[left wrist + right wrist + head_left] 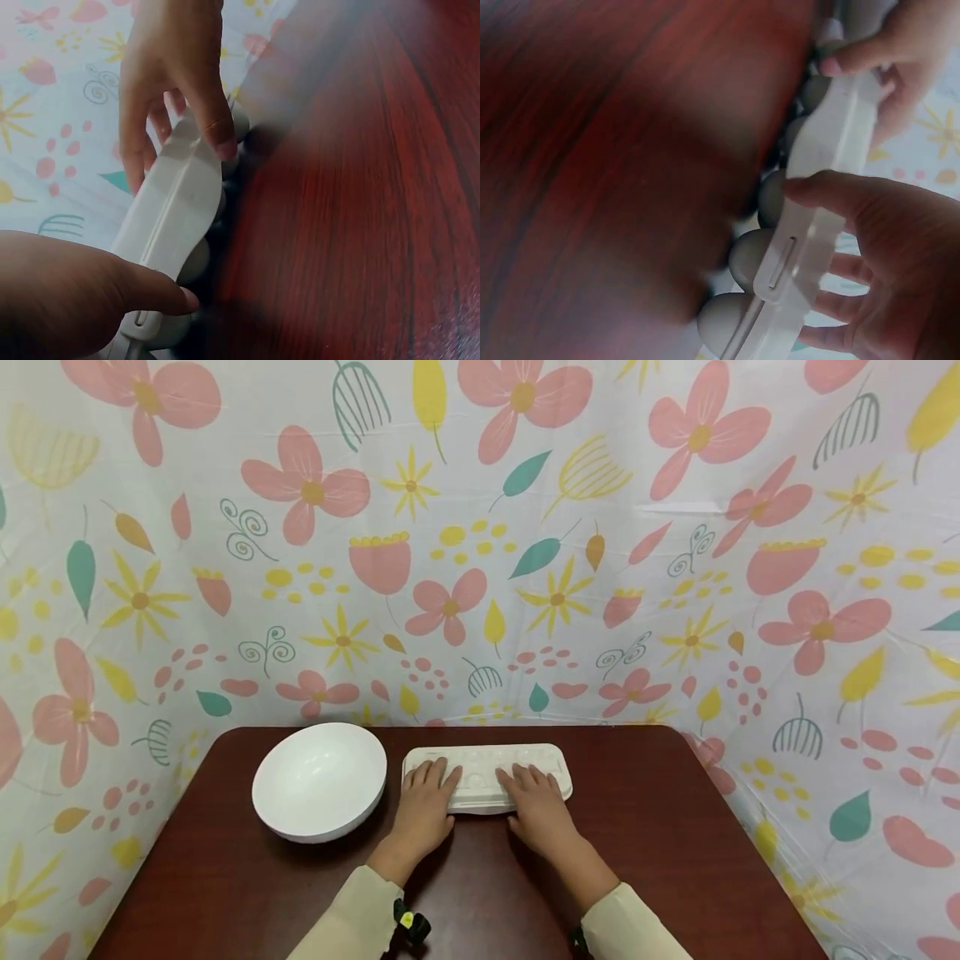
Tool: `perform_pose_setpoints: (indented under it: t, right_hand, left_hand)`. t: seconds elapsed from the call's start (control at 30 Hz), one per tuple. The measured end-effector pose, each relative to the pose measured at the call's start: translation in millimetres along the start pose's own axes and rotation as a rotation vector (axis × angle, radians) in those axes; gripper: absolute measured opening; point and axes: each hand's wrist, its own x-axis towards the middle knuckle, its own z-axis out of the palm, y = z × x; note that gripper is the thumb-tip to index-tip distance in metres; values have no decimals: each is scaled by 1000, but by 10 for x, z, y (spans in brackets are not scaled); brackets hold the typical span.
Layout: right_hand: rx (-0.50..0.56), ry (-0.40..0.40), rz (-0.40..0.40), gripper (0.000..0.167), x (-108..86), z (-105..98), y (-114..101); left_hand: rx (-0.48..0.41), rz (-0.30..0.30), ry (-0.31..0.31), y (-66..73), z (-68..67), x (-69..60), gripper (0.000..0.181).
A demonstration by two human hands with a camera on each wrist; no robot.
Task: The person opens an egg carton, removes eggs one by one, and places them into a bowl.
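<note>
Gripping a pale carton (480, 783) from both sides

Grasped by its long edges, the carton has the left hand (422, 806) at its left portion and the right hand (540, 810) at its right. Each thumb presses the near rim while the other fingers reach over the top toward the far side, so both holds are on the one object. Along the near side, the wrist views show a curved flap with a narrow slot (783, 257) in it, and beneath its edge a row of greyish, egg-like rounded forms (750, 259).

The carton lies lengthwise at the far part of a dark reddish-brown table (480, 885), near the middle; whether its underside fully meets the wood cannot be told. Just to its left, apart from it, stands a wide white bowl (321, 781), upright. Cream sleeves (352, 914) cover the forearms, and a black strap with a yellow patch (408, 920) shows by the left cuff. Behind the table hangs a white cloth (480, 685) printed with pink flowers, yellow blooms and green leaves.
</note>
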Motion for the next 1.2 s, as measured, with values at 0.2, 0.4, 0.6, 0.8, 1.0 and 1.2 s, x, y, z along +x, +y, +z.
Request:
perform_pose_setpoints:
  t: [0.2,0.4,0.6,0.8,1.0,1.2]
  right_hand:
    - [-165,28,-15,68,47,80,-59]
    - [-295,34,-36,68,72,143,-102]
    - [-461,41,-63,65,95,153,-174]
    - [-607,35,-56,49,118,166,-242]
    - [-777,31,-70,46,160,182,-292]
    - [-838,40,-69,41,185,210,-316]
  left_hand:
    - [86,19,56,29,49,29,81]
    - [167,24,127,110,130,49,70]
    - [248,18,156,171,144,68,53]
    - [248,8,161,208,148,96,52]
    - [399,-28,58,308,120,127,55]
    - [548,-46,-36,421,90,155,60]
